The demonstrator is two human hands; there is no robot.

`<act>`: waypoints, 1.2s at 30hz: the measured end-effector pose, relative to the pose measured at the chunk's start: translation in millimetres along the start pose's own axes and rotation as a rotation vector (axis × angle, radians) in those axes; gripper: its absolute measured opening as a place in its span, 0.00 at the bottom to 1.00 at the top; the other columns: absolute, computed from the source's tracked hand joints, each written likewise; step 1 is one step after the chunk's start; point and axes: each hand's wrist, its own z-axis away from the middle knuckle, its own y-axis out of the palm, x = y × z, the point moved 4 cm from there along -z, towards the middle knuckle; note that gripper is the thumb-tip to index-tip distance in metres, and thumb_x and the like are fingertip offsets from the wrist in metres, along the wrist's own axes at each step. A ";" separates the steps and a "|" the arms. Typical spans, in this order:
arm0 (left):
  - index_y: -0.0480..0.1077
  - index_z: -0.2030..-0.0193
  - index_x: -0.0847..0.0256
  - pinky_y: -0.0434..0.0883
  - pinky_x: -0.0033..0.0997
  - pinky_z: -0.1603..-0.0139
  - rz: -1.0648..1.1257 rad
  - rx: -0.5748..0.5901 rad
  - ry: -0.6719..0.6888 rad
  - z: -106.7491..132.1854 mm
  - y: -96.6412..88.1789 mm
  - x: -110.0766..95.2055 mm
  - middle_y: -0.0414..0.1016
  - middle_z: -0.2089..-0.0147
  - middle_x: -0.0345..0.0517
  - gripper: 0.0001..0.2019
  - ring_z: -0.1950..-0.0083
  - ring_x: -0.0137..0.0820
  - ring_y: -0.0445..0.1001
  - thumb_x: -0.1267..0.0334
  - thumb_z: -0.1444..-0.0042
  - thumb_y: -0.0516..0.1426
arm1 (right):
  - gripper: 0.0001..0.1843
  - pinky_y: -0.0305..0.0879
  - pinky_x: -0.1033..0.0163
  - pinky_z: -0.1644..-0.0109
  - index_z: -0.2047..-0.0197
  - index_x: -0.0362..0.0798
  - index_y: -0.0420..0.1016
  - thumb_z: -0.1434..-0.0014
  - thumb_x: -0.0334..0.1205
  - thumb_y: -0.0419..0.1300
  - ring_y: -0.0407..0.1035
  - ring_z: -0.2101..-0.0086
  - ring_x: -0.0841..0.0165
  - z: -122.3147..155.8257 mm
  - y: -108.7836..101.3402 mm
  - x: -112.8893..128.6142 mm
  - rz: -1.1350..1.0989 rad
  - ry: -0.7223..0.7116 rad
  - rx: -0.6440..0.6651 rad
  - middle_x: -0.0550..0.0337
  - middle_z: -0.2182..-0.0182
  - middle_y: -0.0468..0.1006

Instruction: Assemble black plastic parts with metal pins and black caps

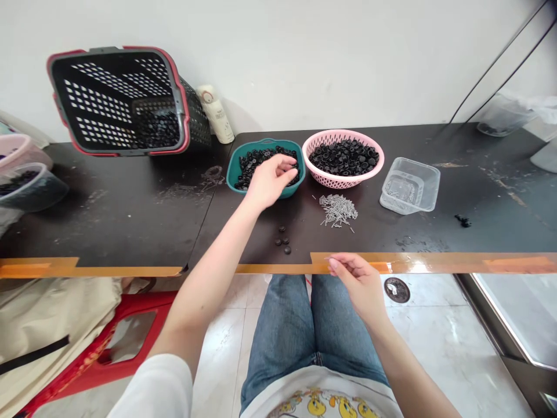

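**Item 1:** L hand (272, 181) was over the teal plastic basin (265, 142), fingers curled narrow and dipped to the blk plastic parts (256, 159) heaped inside. I couldn't tell if it held any. Basin sat on the dark surface (130, 220), mid-far, left of the pink basket.

**Item 2:** R hand (357, 284) was at the near edge of the surface, just above the amber tape (435, 264). Thumb & index were pinched narrow; I couldn't tell if anything was between them. Blue jeans (282, 313) were just below.

**Nearby:**
- pink perforated basket (343, 180), right beside the basin, full of blk caps (343, 157)
- pile of silver screws (338, 209), near of the basket
- few loose blk caps (282, 241), near of the basin, apart from the screws
- transparent plastic tub (409, 186), right of the basket, w/ some silver bits inside (394, 188)
- small blk bits (462, 220), farther right

**Far left:** blk & red slotted crate (117, 101), tilted on its side against the wall, w/ a white bottle (214, 113) just right of it.

**Left edge:** plastic tubs (26, 186), partly out of frame.

**Floor, near left:** red stool (130, 342).
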 end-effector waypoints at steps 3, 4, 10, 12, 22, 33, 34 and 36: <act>0.76 0.55 0.60 0.72 0.32 0.53 0.526 0.188 -0.057 66.9 20.3 -14.9 0.80 0.57 0.45 0.13 0.59 0.32 0.76 0.57 0.44 0.66 | 0.10 0.76 0.62 0.61 0.61 0.52 0.82 0.42 0.47 0.72 0.76 0.68 0.68 1.8 -8.4 17.9 -0.093 -0.082 -0.101 0.59 0.66 0.84; 0.76 0.56 0.60 0.72 0.30 0.56 0.633 0.249 -0.129 90.3 29.6 -15.3 0.79 0.60 0.44 0.13 0.62 0.30 0.75 0.55 0.43 0.65 | 0.09 0.76 0.63 0.61 0.61 0.52 0.81 0.41 0.46 0.71 0.76 0.68 0.68 2.4 -9.5 24.2 -0.111 -0.117 -0.119 0.60 0.65 0.84; 0.74 0.60 0.61 0.68 0.29 0.58 0.601 0.378 -0.373 169.9 65.8 14.2 0.76 0.63 0.42 0.13 0.63 0.29 0.72 0.53 0.41 0.64 | 0.08 0.74 0.64 0.61 0.64 0.52 0.80 0.41 0.45 0.71 0.75 0.68 0.69 2.4 -6.0 31.7 -0.136 -0.168 -0.117 0.61 0.67 0.82; 0.74 0.59 0.61 0.68 0.30 0.56 0.549 0.345 -0.367 169.7 66.7 22.7 0.77 0.61 0.43 0.13 0.60 0.31 0.73 0.52 0.40 0.63 | 0.09 0.73 0.64 0.61 0.64 0.51 0.80 0.41 0.46 0.71 0.74 0.68 0.69 2.1 -5.6 24.7 -0.130 -0.129 -0.117 0.61 0.68 0.82; 0.77 0.61 0.60 0.71 0.32 0.51 0.460 0.157 -0.334 143.0 53.4 33.9 0.79 0.61 0.44 0.11 0.58 0.33 0.76 0.55 0.45 0.66 | 0.10 0.74 0.64 0.58 0.62 0.53 0.82 0.44 0.47 0.73 0.76 0.66 0.70 0.6 -5.1 7.3 -0.114 -0.040 -0.118 0.61 0.66 0.82; 0.80 0.66 0.60 0.72 0.24 0.68 1.085 0.083 -0.351 176.0 71.6 8.4 0.77 0.72 0.41 0.17 0.72 0.26 0.73 0.58 0.60 0.76 | 0.06 0.72 0.65 0.56 0.58 0.56 0.80 0.34 0.34 0.64 0.76 0.60 0.70 8.6 16.0 51.2 0.089 -0.377 0.199 0.63 0.62 0.81; 0.80 0.66 0.60 0.72 0.23 0.69 1.087 0.060 -0.345 178.1 72.7 7.4 0.76 0.73 0.40 0.17 0.72 0.25 0.72 0.58 0.60 0.77 | 0.06 0.72 0.66 0.57 0.58 0.56 0.79 0.34 0.33 0.64 0.75 0.61 0.70 9.0 17.0 54.2 0.119 -0.401 0.206 0.63 0.63 0.80; 0.81 0.67 0.59 0.71 0.21 0.69 1.088 0.022 -0.334 180.9 74.0 5.9 0.76 0.73 0.40 0.16 0.72 0.24 0.71 0.59 0.61 0.77 | 0.06 0.71 0.66 0.57 0.58 0.55 0.79 0.34 0.32 0.64 0.74 0.62 0.71 9.5 17.5 57.7 0.165 -0.441 0.211 0.64 0.63 0.79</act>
